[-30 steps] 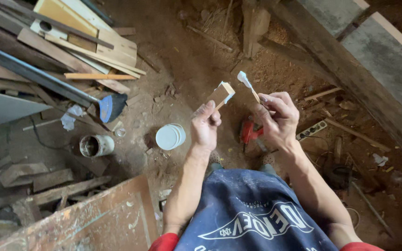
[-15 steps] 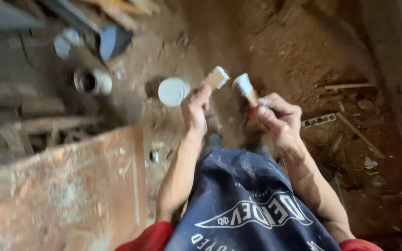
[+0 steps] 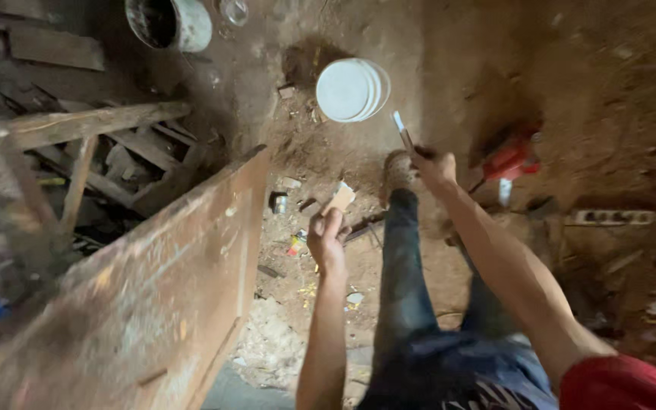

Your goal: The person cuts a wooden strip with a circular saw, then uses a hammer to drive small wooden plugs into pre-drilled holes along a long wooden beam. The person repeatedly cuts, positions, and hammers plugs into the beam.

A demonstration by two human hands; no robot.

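Note:
My left hand (image 3: 327, 237) grips a small pale wooden block (image 3: 340, 197), held up over the dirt floor. My right hand (image 3: 433, 168) is stretched forward and holds a thin brush-like tool (image 3: 402, 130) whose tip points at a round white container (image 3: 352, 89) on the ground. The tool tip is just beside the container's lower right rim; whether it touches I cannot tell. My leg in dark trousers (image 3: 408, 266) runs between the two arms.
A large rusty-brown wooden panel (image 3: 146, 296) leans at the left. Behind it lie stacked timber pieces (image 3: 93, 125). A grey metal can (image 3: 170, 21) stands at the top. A red power tool (image 3: 512, 159) and a white power strip (image 3: 609, 217) lie at the right.
The view tipped down and forward. My two hands, held close together before, have separated: the right hand reached out with the tool toward the white container, the left stayed back with the block.

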